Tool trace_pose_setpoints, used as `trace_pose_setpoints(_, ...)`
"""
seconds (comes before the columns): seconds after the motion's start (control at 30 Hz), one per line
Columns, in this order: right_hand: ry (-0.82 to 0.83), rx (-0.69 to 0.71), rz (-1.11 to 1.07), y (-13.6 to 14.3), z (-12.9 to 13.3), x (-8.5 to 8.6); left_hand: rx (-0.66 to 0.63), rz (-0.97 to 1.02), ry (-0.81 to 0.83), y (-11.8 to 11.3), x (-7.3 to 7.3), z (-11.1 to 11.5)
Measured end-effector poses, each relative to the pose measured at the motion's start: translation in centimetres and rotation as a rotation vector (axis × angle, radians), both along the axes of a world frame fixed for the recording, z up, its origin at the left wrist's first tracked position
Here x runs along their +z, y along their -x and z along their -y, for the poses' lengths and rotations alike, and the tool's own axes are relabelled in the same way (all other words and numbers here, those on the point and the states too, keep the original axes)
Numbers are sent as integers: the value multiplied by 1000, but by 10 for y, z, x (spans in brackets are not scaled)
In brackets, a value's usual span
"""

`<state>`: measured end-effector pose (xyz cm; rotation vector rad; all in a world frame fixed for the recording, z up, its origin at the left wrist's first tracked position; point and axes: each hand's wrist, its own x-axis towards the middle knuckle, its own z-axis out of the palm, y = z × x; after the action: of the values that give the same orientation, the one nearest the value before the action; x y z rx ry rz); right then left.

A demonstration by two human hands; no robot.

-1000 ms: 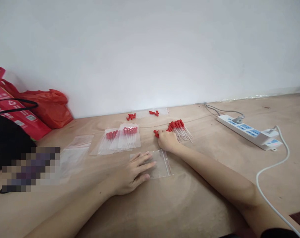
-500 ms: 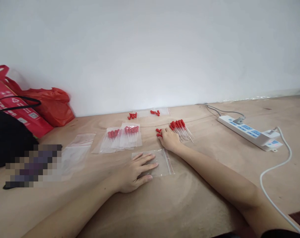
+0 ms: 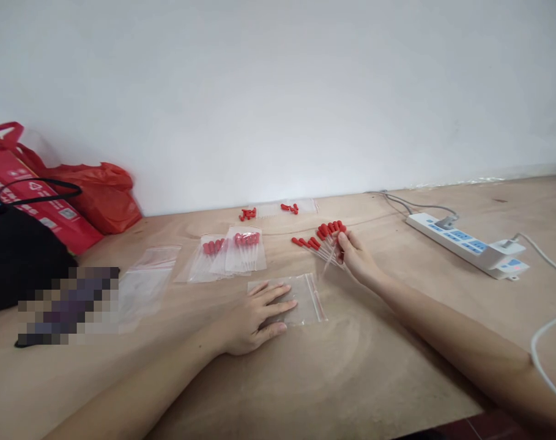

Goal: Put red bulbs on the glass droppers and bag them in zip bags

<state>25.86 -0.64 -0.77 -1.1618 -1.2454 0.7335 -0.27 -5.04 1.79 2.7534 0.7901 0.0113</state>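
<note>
My left hand (image 3: 257, 318) lies flat with fingers spread on a clear zip bag (image 3: 305, 305). My right hand (image 3: 353, 253) pinches a clear-stemmed dropper with a red bulb, its stem pointing down to the left. Beside those fingers, several red-bulbed droppers (image 3: 331, 228) lie fanned on the table, and some more (image 3: 305, 242) spread out to their left. Left of them, overlapping clear bags (image 3: 245, 250) hold red-bulbed droppers.
Loose red bulbs (image 3: 248, 214) and a clear bag (image 3: 309, 206) lie near the wall. Flat zip bags (image 3: 151, 275) rest at the left, near red bags (image 3: 103, 189) and a black item (image 3: 21, 256). A corded power strip (image 3: 461, 241) is at the right.
My right hand has moved right from the small red bulbs to the fanned droppers and now pinches one. Several droppers at the left of the fan are uncovered. My left hand stays on the bag.
</note>
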Motion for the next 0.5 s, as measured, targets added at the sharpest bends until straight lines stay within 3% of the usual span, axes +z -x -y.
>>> trace_pose_setpoints(0.17,167,29,-365,-2,22,-14,7,-9,3,-2,1,-1)
trace_pose_setpoints(0.5,255,102,-509,11,33,-7,3,49,26,0,-2,-1)
